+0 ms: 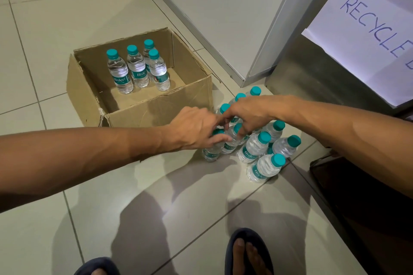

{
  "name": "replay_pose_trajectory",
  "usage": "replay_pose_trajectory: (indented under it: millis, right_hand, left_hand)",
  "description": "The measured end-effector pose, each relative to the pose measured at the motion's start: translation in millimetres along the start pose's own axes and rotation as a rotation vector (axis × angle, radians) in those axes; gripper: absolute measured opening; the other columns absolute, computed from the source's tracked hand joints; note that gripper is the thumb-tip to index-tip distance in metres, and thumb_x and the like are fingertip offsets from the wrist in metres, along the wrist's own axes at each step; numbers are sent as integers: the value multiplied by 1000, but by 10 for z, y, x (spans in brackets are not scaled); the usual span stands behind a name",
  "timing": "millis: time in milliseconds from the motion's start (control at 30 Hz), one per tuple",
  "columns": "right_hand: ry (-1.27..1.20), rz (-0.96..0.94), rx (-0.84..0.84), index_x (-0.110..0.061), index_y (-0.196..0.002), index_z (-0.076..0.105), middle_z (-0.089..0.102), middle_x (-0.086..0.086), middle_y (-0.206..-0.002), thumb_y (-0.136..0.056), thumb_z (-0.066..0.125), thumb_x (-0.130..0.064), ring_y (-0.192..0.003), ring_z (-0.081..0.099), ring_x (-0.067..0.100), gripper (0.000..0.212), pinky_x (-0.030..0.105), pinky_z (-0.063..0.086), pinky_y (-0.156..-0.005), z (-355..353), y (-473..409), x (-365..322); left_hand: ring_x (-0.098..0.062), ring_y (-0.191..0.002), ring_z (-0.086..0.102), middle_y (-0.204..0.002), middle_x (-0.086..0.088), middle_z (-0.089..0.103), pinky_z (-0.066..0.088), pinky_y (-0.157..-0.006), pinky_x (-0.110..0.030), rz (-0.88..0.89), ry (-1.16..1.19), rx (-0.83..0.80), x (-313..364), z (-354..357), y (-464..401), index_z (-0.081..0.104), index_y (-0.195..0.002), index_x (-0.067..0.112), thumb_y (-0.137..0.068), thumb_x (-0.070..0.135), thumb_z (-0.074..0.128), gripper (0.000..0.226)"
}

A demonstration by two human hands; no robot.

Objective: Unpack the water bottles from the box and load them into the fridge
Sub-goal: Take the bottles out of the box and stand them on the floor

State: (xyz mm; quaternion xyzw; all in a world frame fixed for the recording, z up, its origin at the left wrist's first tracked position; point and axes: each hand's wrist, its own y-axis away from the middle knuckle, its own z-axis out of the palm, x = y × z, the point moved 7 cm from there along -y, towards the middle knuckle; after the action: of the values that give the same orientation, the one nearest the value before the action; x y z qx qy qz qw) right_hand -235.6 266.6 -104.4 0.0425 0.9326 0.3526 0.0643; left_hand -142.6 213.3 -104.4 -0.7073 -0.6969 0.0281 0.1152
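Clear teal-capped bottles (254, 148) on tile, left hand (196, 128), right hand (248, 114) each gripping one

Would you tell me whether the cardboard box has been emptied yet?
Not yet: four bottles stand upright inside the open cardboard box.

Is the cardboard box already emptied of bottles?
No, four bottles still stand upright inside the cardboard box.

box (156, 114) on floor (55, 29) | four bottles (138, 69) upright inside, far-left corner | bottle cluster (257, 147) on floor right of box | both hands (196, 129) over cluster
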Motion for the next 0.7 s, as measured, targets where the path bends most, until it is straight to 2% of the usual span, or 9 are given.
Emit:
replay_pose_trajectory:
  millis: [67,133,233,300,433,500,600,700]
  right_hand:
    - [-64,5,44,-31,-134,57,66,-16,-126,-82,81,-37,-92,70,8,58,40,55,-93,-137,34,34]
    - [-166,-12,83,-28,-131,59,69,-15,-121,-83,80,-35,-87,73,11,53,39,60,-84,-292,64,52]
    - [-333,-48,152,-21,-115,63,74,-3,-103,-90,74,-28,-63,73,10,28,38,63,-67,-528,88,41]
    - [-370,-66,236,-21,-107,64,72,1,-93,-92,71,-27,-59,70,8,17,34,63,-63,-697,82,18]
    - [-402,-46,329,-23,-111,66,73,-2,-92,-93,70,-31,-61,69,5,20,16,54,-53,-949,-20,-18]
    - [-363,-36,384,-25,-115,65,72,-6,-96,-92,71,-33,-66,66,-1,25,12,47,-55,-1086,-108,-55]
    - [-319,-16,491,-26,-125,60,65,-8,-107,-92,70,-35,-76,55,-1,35,15,37,-65,-1257,-235,-105]
    - [-331,-3,585,-25,-133,56,57,-5,-119,-92,70,-34,-81,49,-1,45,14,35,-69,-1443,-417,-208]
  left_hand:
    - [-13,-51,57,-56,10,51,28,-48,-22,6,45,67,-43,-155,-55,63,-106,30,-86,81,24,68]
    - [-2,-44,46,-53,12,49,26,-43,-16,5,68,115,-113,-299,-121,65,-102,24,-89,78,25,68]
    - [-7,-52,57,-65,6,64,45,-46,-20,-10,106,159,-300,-507,-206,68,-102,20,-92,74,24,70]
    - [-10,-57,61,-68,3,65,52,-53,-25,-45,107,186,-474,-654,-228,68,-95,18,-93,71,27,67]
    - [-13,-67,61,-78,2,69,45,-59,-25,-238,40,253,-1017,-892,-175,67,-96,20,-92,72,32,62]
    - [-16,-76,62,-86,2,69,49,-65,-31,-384,30,250,-1350,-976,-61,64,-99,22,-91,70,38,55]
    - [-21,-89,63,-101,-4,70,56,-80,-41,-570,149,242,-1781,-1026,136,62,-111,18,-92,60,50,47]
    - [-17,-91,59,-109,-7,68,53,-79,-33,-697,167,228,-2098,-1061,366,59,-119,15,-92,50,59,44]
